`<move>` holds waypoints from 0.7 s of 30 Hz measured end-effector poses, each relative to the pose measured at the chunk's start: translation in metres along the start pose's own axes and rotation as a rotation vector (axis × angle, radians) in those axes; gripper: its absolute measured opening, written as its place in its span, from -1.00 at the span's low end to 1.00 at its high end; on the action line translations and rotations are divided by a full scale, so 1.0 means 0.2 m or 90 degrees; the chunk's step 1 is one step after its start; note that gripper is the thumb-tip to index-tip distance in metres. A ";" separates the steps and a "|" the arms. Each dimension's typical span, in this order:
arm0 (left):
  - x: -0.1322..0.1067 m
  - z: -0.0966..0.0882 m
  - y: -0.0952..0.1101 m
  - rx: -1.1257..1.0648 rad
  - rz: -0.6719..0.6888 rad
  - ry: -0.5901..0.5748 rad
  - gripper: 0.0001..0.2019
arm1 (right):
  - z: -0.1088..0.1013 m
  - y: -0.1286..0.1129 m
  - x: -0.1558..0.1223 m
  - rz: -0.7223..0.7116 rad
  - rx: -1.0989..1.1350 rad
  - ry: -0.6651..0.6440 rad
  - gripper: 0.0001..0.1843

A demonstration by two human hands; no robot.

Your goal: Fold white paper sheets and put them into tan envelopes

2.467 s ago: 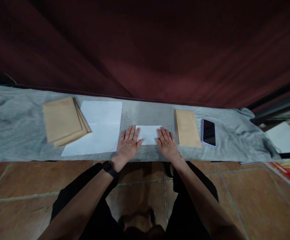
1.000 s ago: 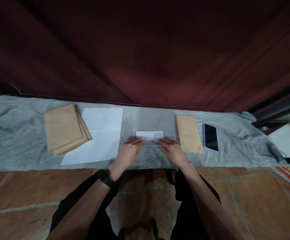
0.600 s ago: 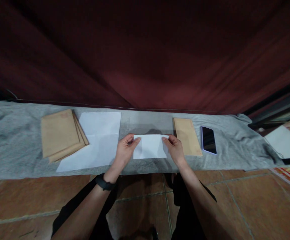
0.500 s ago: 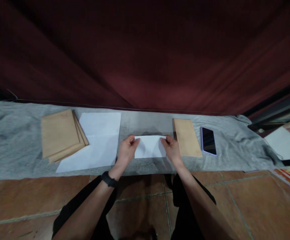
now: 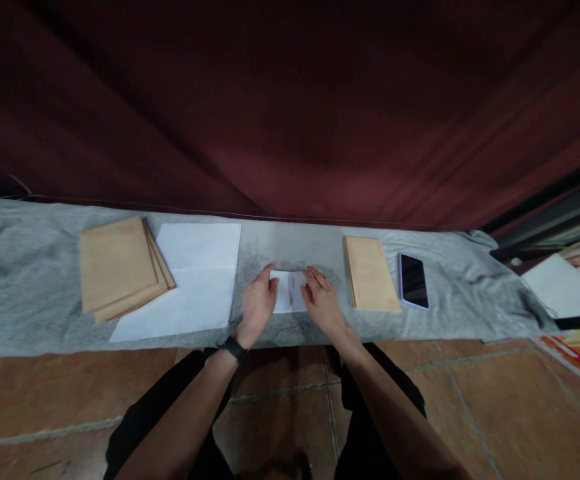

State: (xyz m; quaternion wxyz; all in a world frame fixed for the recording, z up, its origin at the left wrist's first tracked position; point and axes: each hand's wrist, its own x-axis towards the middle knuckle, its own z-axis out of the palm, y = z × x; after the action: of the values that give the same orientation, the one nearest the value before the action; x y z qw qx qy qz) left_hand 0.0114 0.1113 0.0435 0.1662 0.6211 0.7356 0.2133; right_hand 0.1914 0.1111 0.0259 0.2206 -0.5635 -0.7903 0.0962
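A small folded white sheet of paper [image 5: 283, 297] rests on the grey cloth in front of me, bent upward with a shadowed crease near its middle. Its left edge is pinched by my left hand [image 5: 259, 303], which has a dark band at the wrist. My right hand [image 5: 324, 305] has closed fingers on the right part of the same sheet, partly covering it. To the left lie larger white sheets [image 5: 197, 287] with a stack of brown envelopes [image 5: 117, 267] overlapping them. Another pile of brown envelopes [image 5: 373, 277] lies right of my right hand.
A phone [image 5: 414, 281] with a pale purple case lies right of the right-hand envelopes. The grey cloth [image 5: 475, 287] covers a long narrow surface. A dark red curtain [image 5: 290, 133] hangs behind it, and a tiled floor [image 5: 470, 400] shows in front.
My right hand has moved left toward my left hand, bringing the paper's right side inward. The flat sheet now looks narrower and creased. The view has shifted slightly.
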 end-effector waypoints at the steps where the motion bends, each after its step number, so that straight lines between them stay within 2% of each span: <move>1: 0.01 0.00 0.00 -0.017 -0.009 -0.008 -0.57 | 0.01 -0.01 0.00 -0.004 0.009 -0.009 -0.51; 6: 0.01 -0.01 -0.01 -0.037 -0.003 -0.024 -0.58 | 0.05 -0.04 -0.05 -0.007 -0.034 -0.038 -0.47; 10: -0.01 -0.02 -0.02 0.060 0.034 0.011 -0.57 | 0.08 -0.06 -0.09 -0.036 -0.102 -0.051 -0.42; 14: -0.06 0.01 0.00 0.177 0.160 0.058 -0.57 | 0.09 -0.06 -0.10 -0.037 -0.129 -0.048 -0.42; 17: -0.12 0.08 0.02 0.191 0.271 0.026 -0.51 | 0.09 -0.06 -0.10 -0.038 -0.140 -0.058 -0.43; 21: -0.17 0.15 0.00 0.198 0.302 -0.019 -0.41 | 0.08 -0.05 -0.11 -0.044 -0.154 -0.084 -0.41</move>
State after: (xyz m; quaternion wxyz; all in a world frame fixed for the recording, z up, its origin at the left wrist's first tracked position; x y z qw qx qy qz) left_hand 0.0323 0.0801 0.0179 0.0250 0.7969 0.5912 0.1215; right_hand 0.1809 0.0890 0.0110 0.1020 -0.5507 -0.8279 0.0296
